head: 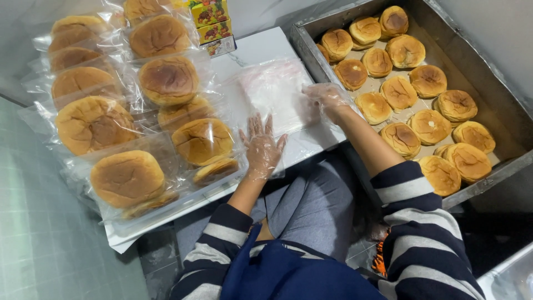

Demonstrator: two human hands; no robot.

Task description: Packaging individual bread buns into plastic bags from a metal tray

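Bagged buns [127, 178] are crowding the white worktop [261, 47], leaving open room only mid-worktop, where clear empty bags [272, 91] are lying. Right hand [327, 97] is pinching the flat bags' edge; left hand [261, 147] is resting splayed, grip apart, just beside.

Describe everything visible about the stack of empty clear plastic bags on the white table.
The stack of clear plastic bags lies flat on the white table, between the bagged buns and the metal tray of loose buns. It looks thin, glossy and see-through, slightly crinkled, with a faint pink tint near its top edge. The right hand, in a thin transparent glove, touches its right edge. The gloved left hand rests flat, fingers spread, at its lower left edge.
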